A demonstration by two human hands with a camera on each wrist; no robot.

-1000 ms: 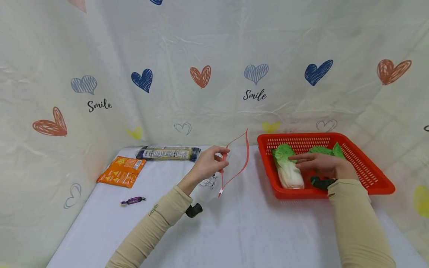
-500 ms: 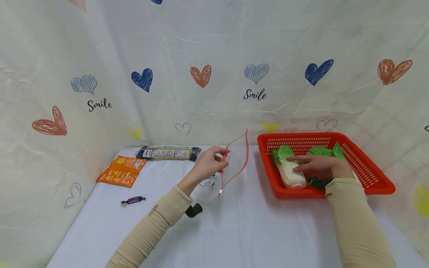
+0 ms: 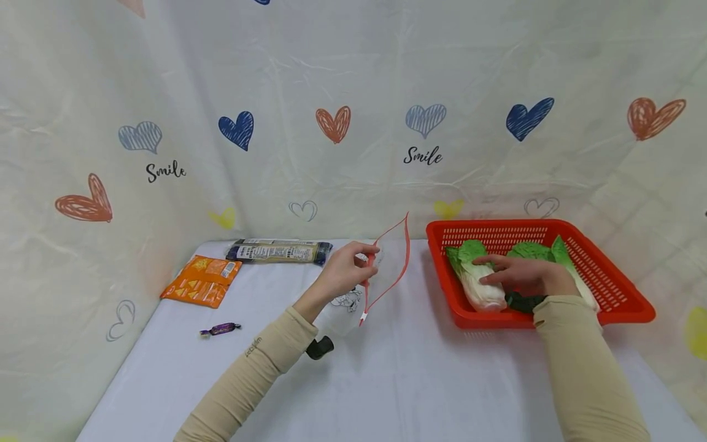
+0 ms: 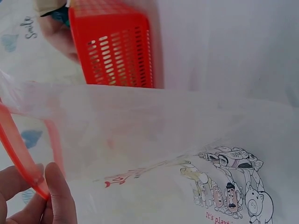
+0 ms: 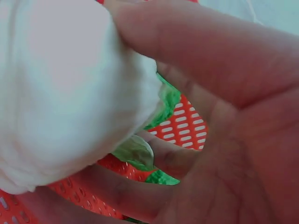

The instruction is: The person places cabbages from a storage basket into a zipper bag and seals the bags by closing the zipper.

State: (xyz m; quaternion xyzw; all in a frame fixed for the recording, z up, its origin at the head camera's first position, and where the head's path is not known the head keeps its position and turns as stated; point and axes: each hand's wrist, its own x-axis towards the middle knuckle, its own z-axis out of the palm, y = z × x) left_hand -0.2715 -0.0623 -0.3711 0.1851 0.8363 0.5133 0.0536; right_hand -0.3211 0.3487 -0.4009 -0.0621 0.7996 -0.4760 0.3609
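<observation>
My left hand (image 3: 353, 265) pinches the red zip edge of a clear plastic bag (image 3: 391, 261) and holds its mouth open above the table. The left wrist view shows my fingertips (image 4: 55, 193) on that red strip and the printed bag (image 4: 163, 154) spread below. My right hand (image 3: 521, 275) is inside the red basket (image 3: 497, 225), gripping a napa cabbage (image 3: 479, 283) with a white stem and green leaves. In the right wrist view my thumb and fingers (image 5: 196, 60) wrap around the white cabbage (image 5: 60, 93). A second cabbage (image 3: 559, 253) lies beside it, partly hidden by my hand.
An orange snack packet (image 3: 201, 281), a long dark food pack (image 3: 278, 252) and a small purple candy (image 3: 220, 330) lie on the left of the white table. A heart-printed curtain closes off the back and left. The basket sits at the table's right.
My right hand has closed around the left cabbage and shifted it slightly; the second cabbage shows more at the right. The left hand and bag have stayed still.
</observation>
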